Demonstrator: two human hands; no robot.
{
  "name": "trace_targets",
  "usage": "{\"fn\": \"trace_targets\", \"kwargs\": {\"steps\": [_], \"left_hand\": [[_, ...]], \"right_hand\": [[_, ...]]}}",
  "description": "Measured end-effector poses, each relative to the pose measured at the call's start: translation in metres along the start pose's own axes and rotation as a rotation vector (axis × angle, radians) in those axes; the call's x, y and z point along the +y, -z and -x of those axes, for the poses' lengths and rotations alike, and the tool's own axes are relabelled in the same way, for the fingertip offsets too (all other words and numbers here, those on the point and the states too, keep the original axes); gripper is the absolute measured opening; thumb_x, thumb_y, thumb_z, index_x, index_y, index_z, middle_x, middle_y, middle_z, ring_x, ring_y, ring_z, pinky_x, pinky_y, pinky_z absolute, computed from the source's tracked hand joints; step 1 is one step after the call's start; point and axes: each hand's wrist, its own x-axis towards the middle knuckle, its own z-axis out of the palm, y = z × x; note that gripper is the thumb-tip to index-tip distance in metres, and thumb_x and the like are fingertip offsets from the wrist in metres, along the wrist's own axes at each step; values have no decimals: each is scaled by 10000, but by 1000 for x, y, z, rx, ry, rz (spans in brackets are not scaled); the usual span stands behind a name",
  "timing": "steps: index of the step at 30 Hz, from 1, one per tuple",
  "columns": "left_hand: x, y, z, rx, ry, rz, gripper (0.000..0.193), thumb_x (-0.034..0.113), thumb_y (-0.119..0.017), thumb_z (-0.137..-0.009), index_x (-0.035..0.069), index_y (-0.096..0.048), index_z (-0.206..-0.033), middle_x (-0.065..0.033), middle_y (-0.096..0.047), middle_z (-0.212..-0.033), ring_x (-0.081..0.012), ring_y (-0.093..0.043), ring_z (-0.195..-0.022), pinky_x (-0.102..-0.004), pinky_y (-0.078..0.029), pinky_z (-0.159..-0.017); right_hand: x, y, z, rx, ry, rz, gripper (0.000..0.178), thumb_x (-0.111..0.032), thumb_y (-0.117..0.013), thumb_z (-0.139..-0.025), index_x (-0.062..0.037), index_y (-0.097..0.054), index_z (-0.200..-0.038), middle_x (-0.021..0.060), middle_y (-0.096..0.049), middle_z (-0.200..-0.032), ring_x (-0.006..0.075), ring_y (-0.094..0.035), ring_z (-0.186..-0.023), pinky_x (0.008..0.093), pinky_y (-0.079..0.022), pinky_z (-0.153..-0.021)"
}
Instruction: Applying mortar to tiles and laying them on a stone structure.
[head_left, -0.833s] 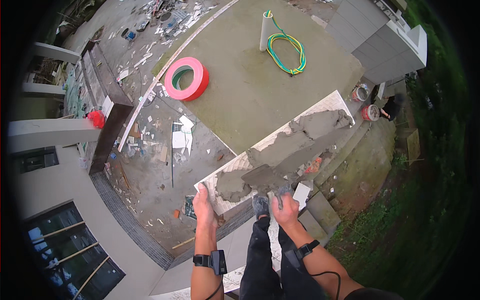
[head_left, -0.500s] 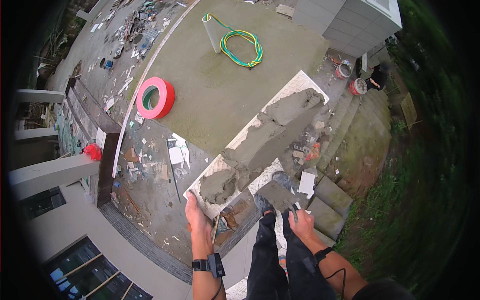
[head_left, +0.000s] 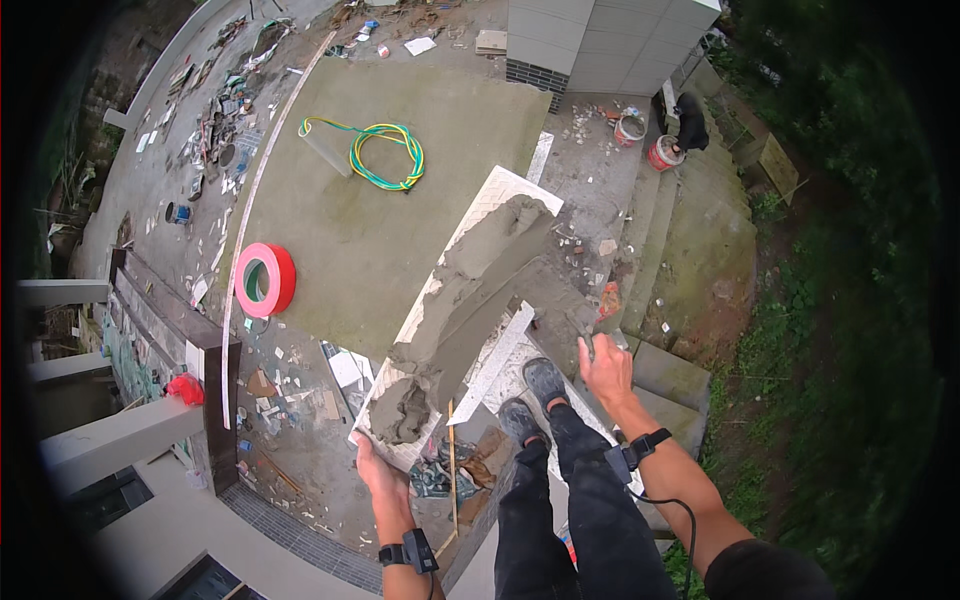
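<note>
A long pale tile (head_left: 478, 216) with a ribbed face slants up and away to the right in front of me. Thick grey mortar (head_left: 485, 262) covers most of it, with a rough lump at the near end. My left hand (head_left: 383, 472) grips the tile's near-left corner, thumb at the edge. In my right hand (head_left: 607, 370) is the handle of a trowel, fingers closed round it. The grey trowel blade (head_left: 556, 293) lies at the right side of the mortar, but I cannot tell whether it touches.
A red ring-shaped roll (head_left: 283, 280) and a green-yellow coil (head_left: 418, 162) lie ahead left, beside a pale pipe (head_left: 325, 153). Steps (head_left: 648, 235) descend at right. A person in dark clothes (head_left: 692, 122) bends by a red bucket (head_left: 664, 154). Scraps (head_left: 265, 385) litter the ground.
The trowel in my right hand has moved up and away, from near my feet to alongside the mortar. The tile sits further left in view, and the whole view has shifted.
</note>
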Motion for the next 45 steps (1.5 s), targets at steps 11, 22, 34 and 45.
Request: {"fn": "trace_targets", "kwargs": {"steps": [11,22,34,45], "left_hand": [[-19,12,-8,130,-105,77,535,410,-480,-1116,-53,-595,-1358,-142,-670,-1297,-267,-666,-1140,-419,-527,-1021],[-54,-42,-8,303,-198,70,485,399,-513,-1111,-43,-668,-1237,-84,-709,-1118,-174,-643,-985,-349,-513,-902],[-43,-56,-8,155,-58,235,674,523,-349,-1129,-34,-511,-1470,-141,-596,-1448,-246,-585,-1310,-377,-453,-1112],[-27,-50,2,-45,88,440,728,552,-371,-1103,-35,-457,-1524,-156,-520,-1540,-285,-497,-1412,-403,-354,-1200]], "right_hand": [[-65,188,-75,-446,-137,-208,346,-281,-714,-959,51,-645,-888,263,-647,-680,419,-689,-664,485,-524,-631],[-145,216,-134,-700,-161,-230,333,-263,-686,-994,58,-655,-912,103,-628,-601,174,-627,-475,355,-487,-470],[-196,178,-96,-1238,-343,-303,338,-300,-556,-1085,8,-560,-945,19,-516,-620,122,-515,-453,319,-454,-401],[-228,169,-31,-1290,-432,-307,336,-301,-571,-1083,27,-587,-1015,13,-512,-616,106,-510,-461,311,-436,-399]]}}
